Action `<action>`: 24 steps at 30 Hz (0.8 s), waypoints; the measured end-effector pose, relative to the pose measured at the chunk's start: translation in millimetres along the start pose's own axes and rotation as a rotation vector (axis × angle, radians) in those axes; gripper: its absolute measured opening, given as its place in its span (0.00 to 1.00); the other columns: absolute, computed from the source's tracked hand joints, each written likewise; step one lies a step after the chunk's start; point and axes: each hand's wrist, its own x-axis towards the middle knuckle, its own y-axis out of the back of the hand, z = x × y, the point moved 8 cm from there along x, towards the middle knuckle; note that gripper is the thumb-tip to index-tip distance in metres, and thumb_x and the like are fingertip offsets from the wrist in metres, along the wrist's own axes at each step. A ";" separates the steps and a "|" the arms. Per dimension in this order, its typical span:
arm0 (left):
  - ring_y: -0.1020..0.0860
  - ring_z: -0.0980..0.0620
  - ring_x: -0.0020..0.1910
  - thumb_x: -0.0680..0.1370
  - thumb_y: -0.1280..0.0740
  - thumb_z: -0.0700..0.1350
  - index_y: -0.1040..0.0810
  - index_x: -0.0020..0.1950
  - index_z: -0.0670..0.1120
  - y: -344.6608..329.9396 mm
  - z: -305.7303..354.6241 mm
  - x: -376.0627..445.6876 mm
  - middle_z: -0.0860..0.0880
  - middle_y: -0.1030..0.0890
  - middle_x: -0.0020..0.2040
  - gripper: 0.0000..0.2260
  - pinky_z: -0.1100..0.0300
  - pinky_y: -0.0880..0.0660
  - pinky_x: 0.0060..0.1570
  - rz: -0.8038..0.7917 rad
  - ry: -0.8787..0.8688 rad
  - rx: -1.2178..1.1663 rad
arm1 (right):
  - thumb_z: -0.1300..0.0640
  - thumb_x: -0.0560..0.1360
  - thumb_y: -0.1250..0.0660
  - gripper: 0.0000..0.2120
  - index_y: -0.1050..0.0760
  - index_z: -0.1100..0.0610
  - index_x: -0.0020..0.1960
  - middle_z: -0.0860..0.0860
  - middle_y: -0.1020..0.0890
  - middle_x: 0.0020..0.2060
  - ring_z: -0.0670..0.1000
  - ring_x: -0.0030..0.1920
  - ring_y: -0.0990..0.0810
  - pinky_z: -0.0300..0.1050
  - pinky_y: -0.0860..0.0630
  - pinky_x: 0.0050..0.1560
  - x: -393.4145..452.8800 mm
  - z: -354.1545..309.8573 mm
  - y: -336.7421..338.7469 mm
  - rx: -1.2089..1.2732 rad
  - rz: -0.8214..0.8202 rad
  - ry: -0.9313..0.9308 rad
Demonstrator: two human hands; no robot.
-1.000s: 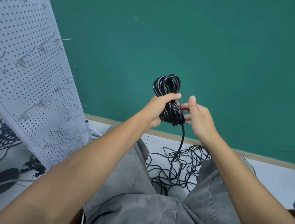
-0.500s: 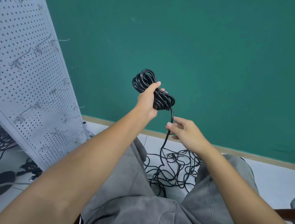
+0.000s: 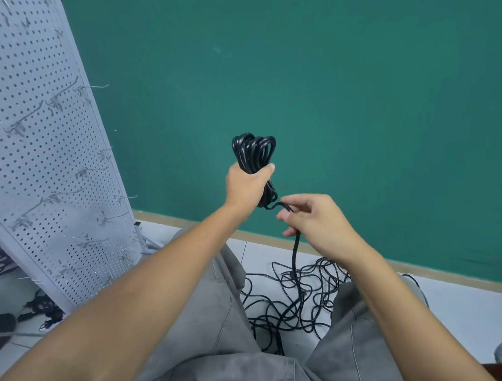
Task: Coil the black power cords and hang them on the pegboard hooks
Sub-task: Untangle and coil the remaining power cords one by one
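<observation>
Coil (image 3: 254,156) sits in my left hand (image 3: 245,187), fingers and thumb wrapped around its waist, loops standing up above the fist and a short stub of bundle hanging below it. My right hand (image 3: 313,224), just below and to the right of that fist, pinches the free cord (image 3: 294,253) where it leaves the bundle; from the pinch the cord drops straight down to the tangle (image 3: 296,302) on the floor between my knees. Pegboard (image 3: 39,178) with its hooks (image 3: 25,125) stands well to the left of both hands, and no coil hangs on any hook I can see.

Judged risks from here:

- Snag: the tangle is dense. Pulling slack upward may lift a knot and jerk the cord out of the pinch.
- Loop slip: the left grip covers only the waist. A sharp tug from below may drag loops through the fist and loosen the coil.
- Loose wrap: slack between pinch and fist may leave the next turn sloppy, so the coil could sag once hung.
</observation>
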 end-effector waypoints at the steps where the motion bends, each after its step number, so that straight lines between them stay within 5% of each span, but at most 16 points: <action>1: 0.27 0.51 0.32 0.73 0.26 0.46 0.27 0.35 0.47 -4.4 0.9 -1.3 0.50 0.25 0.32 0.11 0.58 0.28 0.38 -0.060 -0.014 0.015 | 0.64 0.81 0.34 0.12 0.22 0.63 0.64 0.56 0.16 0.44 0.48 0.35 0.19 0.36 0.20 0.42 1.6 -6.0 3.7 -0.014 0.011 0.019; 7: 0.25 0.53 0.40 0.75 0.26 0.53 0.21 0.42 0.48 -24.7 4.8 -19.9 0.50 0.23 0.38 0.10 0.57 0.28 0.45 -0.415 -0.001 -0.081 | 0.64 0.83 0.37 0.09 0.22 0.51 0.53 0.49 0.14 0.39 0.46 0.33 0.21 0.47 0.18 0.41 11.0 -28.6 39.2 -0.018 0.181 0.143; 11: 0.23 0.48 0.45 0.71 0.27 0.66 0.19 0.51 0.44 -37.6 2.3 -38.9 0.44 0.21 0.43 0.25 0.53 0.27 0.50 -0.520 0.134 -0.168 | 0.64 0.80 0.31 0.05 0.26 0.56 0.50 0.53 0.16 0.40 0.50 0.32 0.17 0.58 0.16 0.47 13.4 -31.5 46.0 0.027 0.216 0.144; 15: 0.20 0.49 0.38 0.58 0.21 0.73 0.18 0.49 0.45 -49.2 -0.8 -54.8 0.47 0.19 0.38 0.35 0.57 0.24 0.39 -0.678 0.229 -0.263 | 0.57 0.72 0.21 0.13 0.25 0.56 0.47 0.55 0.19 0.41 0.51 0.33 0.18 0.49 0.15 0.40 9.7 -29.5 57.5 0.040 0.341 0.115; 17: 0.21 0.50 0.39 0.62 0.18 0.65 0.14 0.49 0.48 -53.1 4.9 -63.1 0.48 0.20 0.39 0.26 0.58 0.25 0.41 -0.774 0.231 -0.297 | 0.56 0.70 0.19 0.15 0.24 0.56 0.45 0.54 0.19 0.39 0.54 0.34 0.17 0.46 0.17 0.39 7.7 -26.7 62.1 0.023 0.385 0.085; 20: 0.21 0.53 0.38 0.76 0.25 0.45 0.14 0.51 0.47 -52.9 14.0 -68.8 0.50 0.19 0.38 0.06 0.61 0.25 0.40 -0.794 0.253 -0.301 | 0.59 0.73 0.21 0.11 0.24 0.56 0.46 0.54 0.20 0.39 0.61 0.39 0.15 0.56 0.15 0.47 10.2 -20.5 58.0 0.115 0.338 0.096; 24: 0.21 0.50 0.38 0.74 0.28 0.46 0.18 0.45 0.44 -47.1 12.3 -60.1 0.48 0.20 0.37 0.05 0.56 0.24 0.45 -0.743 0.298 -0.340 | 0.63 0.80 0.31 0.03 0.24 0.60 0.51 0.55 0.18 0.40 0.52 0.40 0.17 0.49 0.18 0.52 5.9 -7.1 48.9 0.176 0.257 0.113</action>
